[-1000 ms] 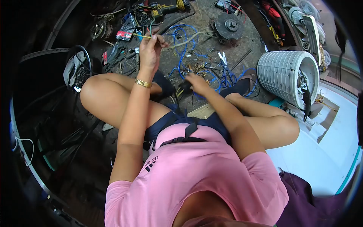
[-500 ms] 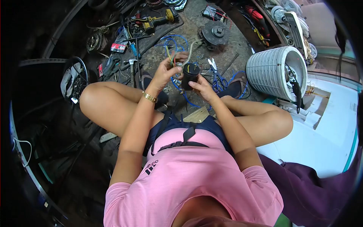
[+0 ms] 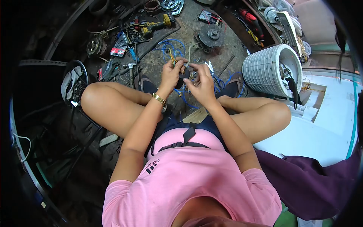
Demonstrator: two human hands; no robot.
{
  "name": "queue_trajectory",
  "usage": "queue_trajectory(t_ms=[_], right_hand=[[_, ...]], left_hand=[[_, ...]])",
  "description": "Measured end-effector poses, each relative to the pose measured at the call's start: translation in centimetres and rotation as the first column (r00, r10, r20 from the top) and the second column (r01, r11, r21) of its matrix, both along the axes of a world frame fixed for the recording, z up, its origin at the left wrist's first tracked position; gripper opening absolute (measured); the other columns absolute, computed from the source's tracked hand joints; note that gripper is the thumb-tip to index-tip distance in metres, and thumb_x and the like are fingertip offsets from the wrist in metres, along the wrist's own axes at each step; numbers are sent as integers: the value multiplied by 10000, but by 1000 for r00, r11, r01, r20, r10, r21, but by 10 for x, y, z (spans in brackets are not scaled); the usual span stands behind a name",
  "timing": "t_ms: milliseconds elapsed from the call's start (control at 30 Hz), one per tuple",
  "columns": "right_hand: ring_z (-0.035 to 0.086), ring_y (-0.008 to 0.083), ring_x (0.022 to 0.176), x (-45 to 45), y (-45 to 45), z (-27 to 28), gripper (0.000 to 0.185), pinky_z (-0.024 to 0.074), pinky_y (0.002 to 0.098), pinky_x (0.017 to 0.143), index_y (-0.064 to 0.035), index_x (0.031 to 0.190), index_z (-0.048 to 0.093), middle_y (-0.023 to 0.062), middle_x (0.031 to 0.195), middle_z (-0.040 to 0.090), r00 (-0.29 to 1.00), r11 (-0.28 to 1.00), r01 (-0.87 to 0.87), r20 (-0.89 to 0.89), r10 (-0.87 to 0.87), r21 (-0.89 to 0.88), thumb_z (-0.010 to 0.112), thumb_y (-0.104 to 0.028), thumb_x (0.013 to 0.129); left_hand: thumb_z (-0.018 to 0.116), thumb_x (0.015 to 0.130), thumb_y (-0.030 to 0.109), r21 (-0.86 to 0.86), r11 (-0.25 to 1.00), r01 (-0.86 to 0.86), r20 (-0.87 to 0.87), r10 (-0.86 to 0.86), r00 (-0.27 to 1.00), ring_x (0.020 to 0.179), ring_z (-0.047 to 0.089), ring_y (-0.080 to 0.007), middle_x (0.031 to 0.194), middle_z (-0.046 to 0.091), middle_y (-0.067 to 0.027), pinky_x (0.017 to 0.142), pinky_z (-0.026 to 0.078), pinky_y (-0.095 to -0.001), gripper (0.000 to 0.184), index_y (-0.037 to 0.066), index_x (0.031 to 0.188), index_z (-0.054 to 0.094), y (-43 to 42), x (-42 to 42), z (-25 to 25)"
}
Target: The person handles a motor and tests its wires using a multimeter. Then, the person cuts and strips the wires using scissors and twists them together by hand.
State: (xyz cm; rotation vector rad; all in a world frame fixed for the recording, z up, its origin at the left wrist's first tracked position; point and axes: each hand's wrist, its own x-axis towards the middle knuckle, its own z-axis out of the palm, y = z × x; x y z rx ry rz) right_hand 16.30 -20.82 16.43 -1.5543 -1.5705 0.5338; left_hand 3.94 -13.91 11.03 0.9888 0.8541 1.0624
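Note:
A black capacitor-like cylinder [image 3: 184, 73], with thin wires at its top, sits between my two hands, partly covered by fingers. My left hand [image 3: 172, 75], with a gold watch at the wrist, is closed around its side, and yellow wires [image 3: 172, 56] stick up past the thumb. My right hand [image 3: 202, 81] has thumb and index finger apart. Its thumb rests by the cylinder and its index fingertip is at a pale cable [image 3: 191, 51]. That cable runs up to a round motor with a dark pulley [image 3: 211, 36]. Blue wire [image 3: 168, 44] lies coiled on the floor beyond.
Scissors [image 3: 210, 68] lie behind my right hand. A yellow-and-black cordless drill [image 3: 157, 25], a hammer [image 3: 131, 67] and other tools are at the left. A white slatted tub [image 3: 261, 70] lies on its side at the right, near a white panel [image 3: 325, 132].
My right hand has shifted its grip off the cylinder's lower side and risen toward its wired end. The left hand has come down onto the cylinder, which now tilts differently.

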Motion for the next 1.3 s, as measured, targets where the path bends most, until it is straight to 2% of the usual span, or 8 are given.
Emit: queue_trajectory(t_ms=[233, 467, 700, 833, 933, 1100, 1200, 1300], right_hand=[[604, 191, 615, 5, 12, 18, 110, 458, 287, 558, -7, 848, 658, 104, 741, 639, 978, 987, -148, -141, 154, 57, 680, -36, 744], [624, 297, 701, 39, 19, 25, 109, 493, 366, 614, -17, 867, 643, 123, 786, 633, 833, 895, -444, 344, 432, -48, 634, -24, 759], [594, 312, 704, 45, 28, 49, 106, 484, 406, 610, -35, 846, 618, 115, 731, 577, 686, 810, -576, 471, 554, -113, 630, -44, 741], [590, 321, 696, 47, 32, 56, 84, 477, 413, 606, -32, 799, 590, 122, 721, 570, 718, 840, -535, 476, 507, -88, 642, -68, 744], [594, 332, 701, 46, 33, 52, 96, 472, 417, 611, -23, 783, 582, 136, 731, 583, 749, 863, -497, 458, 479, -89, 650, -78, 744], [601, 348, 717, 41, 38, 8, 99, 473, 424, 627, -12, 780, 576, 152, 749, 603, 831, 908, -410, 376, 410, -84, 643, -80, 751], [604, 350, 730, 37, 39, -11, 106, 477, 436, 639, -14, 771, 569, 150, 752, 604, 878, 936, -350, 333, 344, -43, 635, -94, 753], [608, 353, 729, 38, 43, -32, 105, 479, 435, 643, -12, 764, 580, 156, 751, 611, 876, 942, -326, 350, 331, -73, 643, -93, 741]], left_hand=[[544, 942, 178, 41, 996, 79, 6, -79, 997, 617, 464, -35, 726, 538, 26, 562, 376, -193, 179, 20, 986, 615, -3, -4, -5], [452, 985, 226, 102, 988, 112, -8, -112, 994, 586, 441, -60, 666, 469, 11, 575, 374, -218, 201, 50, 1080, 456, 0, -13, -12], [375, 1007, 266, 71, 988, 134, -16, -133, 991, 591, 460, -81, 664, 472, -8, 590, 387, -238, 201, 72, 1009, 426, -1, -15, 1], [363, 996, 217, 216, 976, -22, -100, 44, 994, 648, 518, -136, 768, 497, -51, 667, 420, -257, 230, 25, 1036, 484, 4, -14, -3], [385, 984, 182, 634, 773, 27, -389, 289, 875, 689, 535, -141, 844, 523, -76, 677, 434, -262, 255, -2, 951, 558, 22, -25, -5], [492, 956, 188, -16, 1000, 21, -122, -23, 992, 742, 520, -84, 788, 582, 13, 728, 431, -241, 236, 68, 1087, 648, 41, -38, -11], [522, 938, 171, -296, 944, -149, 231, 222, 947, 800, 590, -138, 868, 622, -48, 790, 480, -283, 225, 20, 1071, 621, 64, -61, -35], [535, 926, 176, -212, 960, -185, 280, 241, 929, 726, 557, -129, 866, 613, -46, 753, 477, -261, 247, 5, 1085, 614, 75, -79, -45]])
